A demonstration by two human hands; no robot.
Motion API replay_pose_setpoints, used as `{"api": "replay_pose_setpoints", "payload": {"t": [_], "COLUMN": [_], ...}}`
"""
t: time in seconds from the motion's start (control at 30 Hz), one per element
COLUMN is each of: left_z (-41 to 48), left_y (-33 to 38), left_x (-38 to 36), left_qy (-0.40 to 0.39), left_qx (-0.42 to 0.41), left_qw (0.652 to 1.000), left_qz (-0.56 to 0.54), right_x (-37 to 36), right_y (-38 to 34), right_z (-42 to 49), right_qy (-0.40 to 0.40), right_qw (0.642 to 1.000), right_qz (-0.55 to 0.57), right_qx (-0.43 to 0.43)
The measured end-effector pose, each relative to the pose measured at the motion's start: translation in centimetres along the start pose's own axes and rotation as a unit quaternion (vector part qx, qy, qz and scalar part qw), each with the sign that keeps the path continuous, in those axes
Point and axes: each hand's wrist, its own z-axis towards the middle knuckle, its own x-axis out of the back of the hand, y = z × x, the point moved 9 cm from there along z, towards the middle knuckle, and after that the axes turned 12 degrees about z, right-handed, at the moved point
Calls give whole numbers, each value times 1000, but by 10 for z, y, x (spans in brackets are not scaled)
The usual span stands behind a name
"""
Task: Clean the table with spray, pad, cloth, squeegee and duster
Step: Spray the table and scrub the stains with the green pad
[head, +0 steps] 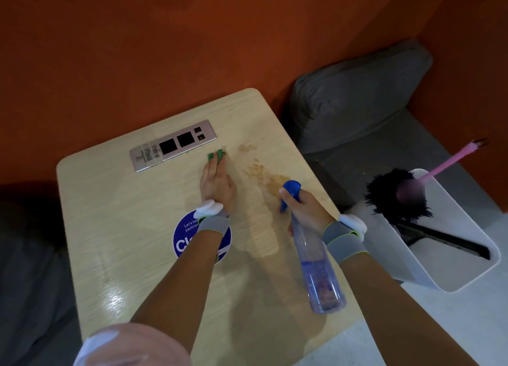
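Observation:
My left hand [217, 184] lies flat on the light wooden table [132, 228], fingers straight, pressing a green scouring pad [216, 155] just below the metal socket panel. My right hand [305, 209] grips a clear spray bottle [319, 269] by its neck, thumb on the blue trigger head [292, 191], above the table's right side. A brown stain [264, 173] spreads between the two hands. A black duster with a pink handle [395, 195] and a black squeegee [445, 240] lie in the white bin on the right. No cloth shows.
A metal socket panel [173, 144] is set into the table's far side. A round blue sticker [187, 239] lies under my left wrist. The white bin [467, 272] stands on a grey seat with a grey cushion [357, 96]. Orange walls enclose the table.

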Motion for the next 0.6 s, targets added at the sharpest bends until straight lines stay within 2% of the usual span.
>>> {"api": "replay_pose_setpoints", "payload": {"t": [0.3, 0.43, 0.6], "left_z": [-1, 0, -1], "left_y": [1, 2, 2], "left_x": [1, 2, 3], "left_qy": [0, -3, 0], "left_qx": [0, -2, 1], "left_qw": [1000, 1000, 1000], "left_qz": [4, 5, 10], "right_x": [-4, 0, 3], "right_y": [11, 11, -14], "right_z": [3, 0, 5], "right_qy": [-25, -12, 29], "right_qw": [999, 999, 998], "right_qz": [-44, -31, -31], "right_qx": [-15, -17, 35]}}
